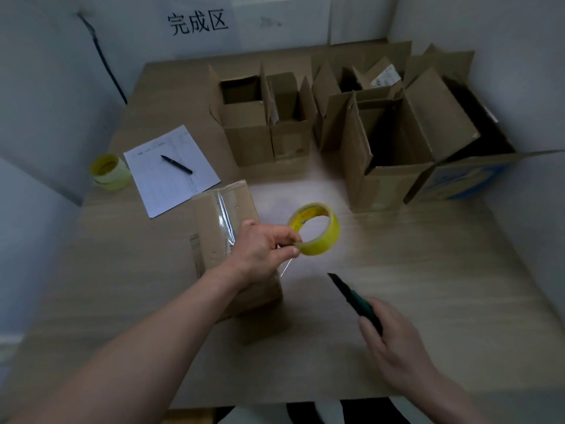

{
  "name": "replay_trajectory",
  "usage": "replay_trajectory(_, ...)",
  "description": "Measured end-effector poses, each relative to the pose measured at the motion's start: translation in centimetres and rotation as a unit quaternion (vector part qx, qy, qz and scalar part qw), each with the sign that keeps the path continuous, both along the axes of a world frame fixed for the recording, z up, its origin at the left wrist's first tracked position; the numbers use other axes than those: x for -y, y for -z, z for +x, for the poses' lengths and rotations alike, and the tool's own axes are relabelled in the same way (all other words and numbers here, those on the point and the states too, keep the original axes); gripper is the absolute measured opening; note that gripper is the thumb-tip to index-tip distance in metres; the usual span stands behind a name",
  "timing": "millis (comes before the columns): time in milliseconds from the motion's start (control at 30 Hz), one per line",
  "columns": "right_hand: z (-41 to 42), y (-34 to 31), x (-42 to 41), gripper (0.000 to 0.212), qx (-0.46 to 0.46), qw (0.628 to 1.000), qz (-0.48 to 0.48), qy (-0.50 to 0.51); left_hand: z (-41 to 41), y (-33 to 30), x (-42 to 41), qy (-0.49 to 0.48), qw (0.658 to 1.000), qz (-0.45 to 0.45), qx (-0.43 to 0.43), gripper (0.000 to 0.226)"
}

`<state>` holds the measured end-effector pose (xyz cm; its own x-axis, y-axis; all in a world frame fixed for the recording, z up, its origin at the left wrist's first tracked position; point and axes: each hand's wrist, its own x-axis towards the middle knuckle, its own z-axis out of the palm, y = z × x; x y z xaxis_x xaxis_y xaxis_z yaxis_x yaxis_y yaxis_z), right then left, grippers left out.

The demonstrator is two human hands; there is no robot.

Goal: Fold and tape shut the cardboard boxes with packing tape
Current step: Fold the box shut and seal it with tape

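While the left hand (263, 246) pinches a yellow roll of tape (315, 229) by its near rim, thumb below and fingers curled over the top, the roll hangs in the air above the table (443, 270), just right of a closed box (232, 240). That box lies on the table under the left wrist, with a strip of clear tape (224, 215) running along its top seam. The right hand (394, 341) is lower and nearer, its fingers wrapped round the handle of a dark green utility knife (354, 298), whose tip points up and to the left, toward the roll but apart from it.

Toward the back of the table stand several open boxes (253, 130) with their flaps up, two side by side at the middle and taller ones (391, 154) to the right. A larger box with blue print (467, 179) sits at the far right edge. On the left lies a sheet of paper (171, 169) with a black pen (176, 164) resting on it, and beside the sheet stands a second yellow roll (110, 172). A white sign with black characters (198, 22) hangs on the back wall.
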<state>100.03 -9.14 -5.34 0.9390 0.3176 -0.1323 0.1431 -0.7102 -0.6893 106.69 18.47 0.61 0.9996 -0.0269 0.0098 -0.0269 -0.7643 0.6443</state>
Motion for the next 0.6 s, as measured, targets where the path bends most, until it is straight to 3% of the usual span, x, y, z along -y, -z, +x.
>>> replay_trajectory(133, -1.5, -3.2, -3.9, 0.028, 0.021, 0.995, 0.08, -0.048, 0.0, 0.0, 0.0, -0.002, 1.0, 0.001, -0.008, 0.012)
replay_trajectory(400, -1.7, -3.7, -6.5, 0.025, 0.018, 0.998, 0.039, -0.047, -0.1, -0.4, 0.1, -0.001, 1.0, -0.003, -0.01, 0.012)
replay_trajectory(600, -0.9, -1.8, -7.1, 0.026, -0.02, 0.99, -0.133, -0.052, -0.2, -0.4, 0.2, 0.001, 1.0, -0.002, -0.003, 0.011)
